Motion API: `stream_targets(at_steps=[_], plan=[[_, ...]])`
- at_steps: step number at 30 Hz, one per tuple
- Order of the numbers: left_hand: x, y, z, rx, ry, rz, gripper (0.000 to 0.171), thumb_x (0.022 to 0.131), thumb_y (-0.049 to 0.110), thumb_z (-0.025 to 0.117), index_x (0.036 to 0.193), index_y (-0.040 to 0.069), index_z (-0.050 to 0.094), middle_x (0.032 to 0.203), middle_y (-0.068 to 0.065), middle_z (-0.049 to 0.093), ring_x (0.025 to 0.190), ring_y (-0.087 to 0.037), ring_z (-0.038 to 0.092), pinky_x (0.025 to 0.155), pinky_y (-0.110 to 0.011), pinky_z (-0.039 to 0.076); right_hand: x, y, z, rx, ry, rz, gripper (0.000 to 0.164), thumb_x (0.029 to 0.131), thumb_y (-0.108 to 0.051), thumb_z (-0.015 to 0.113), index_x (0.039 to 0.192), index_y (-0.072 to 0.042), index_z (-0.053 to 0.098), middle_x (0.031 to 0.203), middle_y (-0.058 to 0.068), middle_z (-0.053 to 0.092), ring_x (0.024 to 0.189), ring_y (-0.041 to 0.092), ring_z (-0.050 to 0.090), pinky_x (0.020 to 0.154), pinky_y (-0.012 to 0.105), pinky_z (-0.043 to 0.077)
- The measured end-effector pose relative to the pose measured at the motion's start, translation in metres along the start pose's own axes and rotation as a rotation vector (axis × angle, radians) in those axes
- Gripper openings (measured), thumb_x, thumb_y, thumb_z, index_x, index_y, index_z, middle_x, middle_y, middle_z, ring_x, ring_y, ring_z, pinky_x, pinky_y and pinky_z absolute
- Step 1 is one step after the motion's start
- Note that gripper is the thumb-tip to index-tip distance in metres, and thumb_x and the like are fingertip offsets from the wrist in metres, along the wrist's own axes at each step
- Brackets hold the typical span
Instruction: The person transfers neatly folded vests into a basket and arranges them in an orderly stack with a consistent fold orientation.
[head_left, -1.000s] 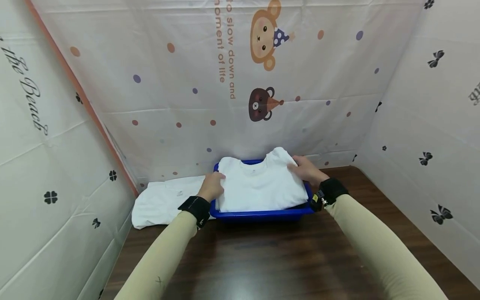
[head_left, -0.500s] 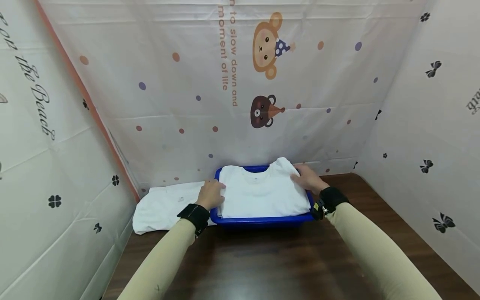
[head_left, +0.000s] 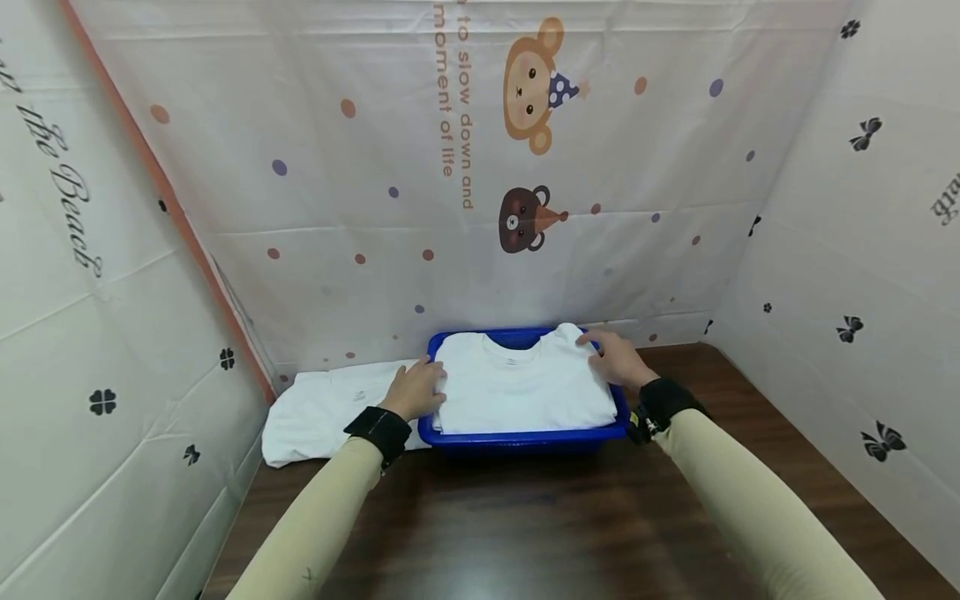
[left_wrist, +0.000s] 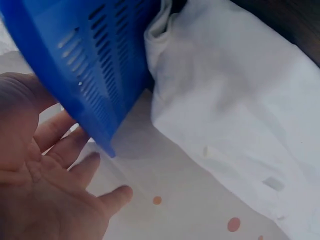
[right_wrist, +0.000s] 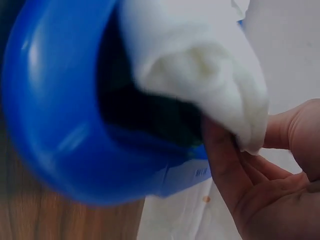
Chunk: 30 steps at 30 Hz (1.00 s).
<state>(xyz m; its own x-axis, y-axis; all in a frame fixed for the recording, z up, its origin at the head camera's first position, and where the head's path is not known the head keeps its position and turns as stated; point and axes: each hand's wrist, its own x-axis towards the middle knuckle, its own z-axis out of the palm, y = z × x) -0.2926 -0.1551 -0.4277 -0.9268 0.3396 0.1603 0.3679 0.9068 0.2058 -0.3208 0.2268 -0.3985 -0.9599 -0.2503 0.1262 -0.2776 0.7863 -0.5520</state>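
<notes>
A folded white T-shirt (head_left: pixel 517 387) lies neckline away from me in a blue plastic basket (head_left: pixel 525 439) with slotted sides. At the basket's left side is my left hand (head_left: pixel 415 389), its fingers extended along the outside of the rim in the left wrist view, with nothing pinched. My right hand (head_left: pixel 618 358) is at the shirt's far right corner. In the right wrist view, the thumb and fingers (right_wrist: pixel 227 162) of that hand pinch the folded white edge over the basket's rim. Dark space shows inside the basket beneath that corner.
A second folded white garment (head_left: pixel 322 412) lies on the dark wooden table (head_left: pixel 480 533), left of the basket and partly behind my left hand. Printed white sheeting (head_left: pixel 337 183) hangs close behind the basket and along both sides of the table.
The T-shirt's right shoulder has come down and the shirt lies flatter in the basket. My left hand has released its edge and shifted slightly left, fingers straighter. The right hand stays at its corner.
</notes>
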Motion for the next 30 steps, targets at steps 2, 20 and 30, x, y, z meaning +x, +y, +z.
stream_targets(at_steps=[2,20,30], plan=[[-0.001,0.000,0.000,-0.020,-0.018,-0.012,0.039,0.095,0.017,0.073,0.130,0.002,0.066,0.149,-0.017,0.054,0.148,-0.039,0.037,0.114,-0.070,0.027,0.000,0.001,0.000,-0.031,0.004,0.003,0.035,0.099,0.000,0.054,0.132,0.003,0.064,0.123,0.028,0.061,0.086,0.031,0.061,0.065,0.035,0.050],[0.001,0.002,0.007,0.060,-0.106,-0.026,0.037,0.102,0.021,0.065,0.136,0.009,0.064,0.154,-0.011,0.051,0.152,-0.041,0.027,0.115,-0.071,0.023,-0.007,0.010,0.002,-0.102,-0.024,-0.020,0.025,0.100,-0.005,0.060,0.117,0.009,0.071,0.109,0.024,0.068,0.078,0.027,0.059,0.066,0.034,0.047],[-0.003,0.000,0.011,-0.014,-0.021,-0.004,0.034,0.100,0.015,0.065,0.133,0.006,0.067,0.147,-0.014,0.057,0.148,-0.043,0.033,0.114,-0.070,0.028,-0.015,0.026,0.006,-0.057,-0.001,-0.038,0.032,0.106,-0.016,0.055,0.131,0.001,0.067,0.119,0.024,0.066,0.094,0.032,0.060,0.079,0.046,0.053]])
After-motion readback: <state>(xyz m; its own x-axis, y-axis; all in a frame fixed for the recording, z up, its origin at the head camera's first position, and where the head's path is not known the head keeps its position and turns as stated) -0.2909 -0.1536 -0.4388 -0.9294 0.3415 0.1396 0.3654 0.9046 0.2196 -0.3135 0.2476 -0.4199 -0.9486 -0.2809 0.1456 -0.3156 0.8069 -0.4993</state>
